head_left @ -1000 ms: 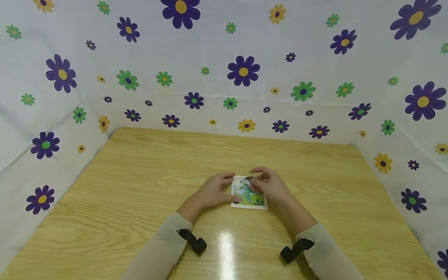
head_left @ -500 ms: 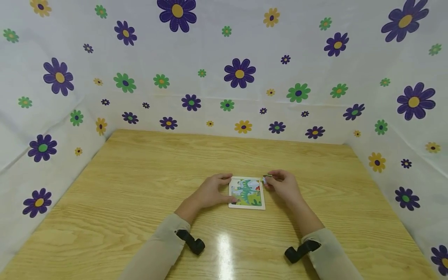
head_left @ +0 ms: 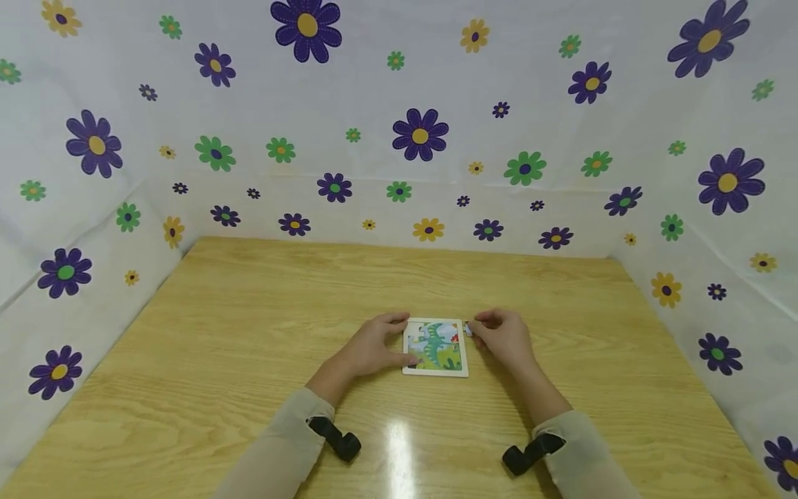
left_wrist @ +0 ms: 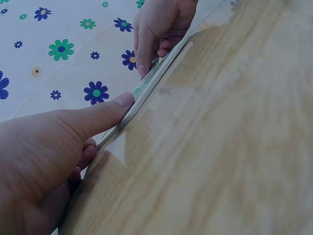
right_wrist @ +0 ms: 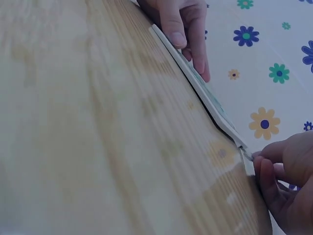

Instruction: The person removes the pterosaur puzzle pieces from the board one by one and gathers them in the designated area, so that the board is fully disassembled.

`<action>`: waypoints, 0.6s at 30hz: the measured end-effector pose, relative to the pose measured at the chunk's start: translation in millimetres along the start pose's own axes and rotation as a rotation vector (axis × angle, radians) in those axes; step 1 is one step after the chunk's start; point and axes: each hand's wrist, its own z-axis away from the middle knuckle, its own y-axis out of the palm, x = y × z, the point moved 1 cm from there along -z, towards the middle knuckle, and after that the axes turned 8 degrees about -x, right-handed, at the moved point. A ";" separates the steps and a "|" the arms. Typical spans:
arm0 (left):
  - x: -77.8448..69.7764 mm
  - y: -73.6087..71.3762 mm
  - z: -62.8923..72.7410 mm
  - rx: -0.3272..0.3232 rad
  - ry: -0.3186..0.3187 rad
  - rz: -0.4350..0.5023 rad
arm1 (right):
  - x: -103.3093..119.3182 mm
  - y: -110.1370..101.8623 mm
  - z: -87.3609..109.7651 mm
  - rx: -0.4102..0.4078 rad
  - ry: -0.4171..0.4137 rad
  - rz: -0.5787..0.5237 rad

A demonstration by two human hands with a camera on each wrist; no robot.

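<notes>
A small jigsaw puzzle [head_left: 444,350] in a white frame lies on the table in the head view, its picture a green dinosaur among plants. The left hand [head_left: 371,345] grips its left side, thumb over the near corner and fingers at the far one. In the left wrist view that thumb [left_wrist: 117,106] presses on the frame's edge. Just past the frame's right side, the right hand [head_left: 508,339] pinches a puzzle piece [head_left: 468,330] between thumb and fingers. Most of this piece is hidden by the fingertips. The right wrist view shows the right hand [right_wrist: 288,176] beside the frame's corner.
The wooden table [head_left: 280,291] spreads around the puzzle, with a light reflection near its front. A white cloth [head_left: 337,90] printed with flowers stands along the back and both sides. Black wrist straps [head_left: 337,438] with cameras sit over the beige sleeves.
The right hand has drawn from over the puzzle to its right side with a piece in its fingers, then lowered slightly. The left hand keeps its hold. The head view has shifted slightly.
</notes>
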 end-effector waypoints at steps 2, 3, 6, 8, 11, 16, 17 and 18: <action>0.4 0.1 0.8 0.000 0.002 0.010 | 2.0 0.7 1.9 -0.011 0.005 0.023; 0.7 0.4 1.0 0.000 0.004 0.016 | 2.9 0.8 3.0 -0.016 0.007 0.031; 1.8 0.8 1.2 0.000 0.004 0.023 | 5.2 1.1 4.6 -0.019 0.011 0.044; 2.3 0.7 0.9 -0.002 0.007 0.027 | 5.9 1.2 5.2 -0.022 0.010 0.048; 2.9 0.1 1.1 -0.006 0.011 0.024 | 6.2 1.6 5.6 -0.026 0.006 0.050; 2.3 -0.3 1.8 -0.009 0.005 0.025 | 6.7 1.6 5.8 -0.035 0.010 0.014; 2.1 -0.1 1.9 -0.009 0.004 0.026 | 7.2 1.2 5.9 -0.041 0.006 0.009; 1.9 0.0 2.0 -0.008 0.004 0.028 | 7.7 1.2 5.7 -0.050 0.002 0.004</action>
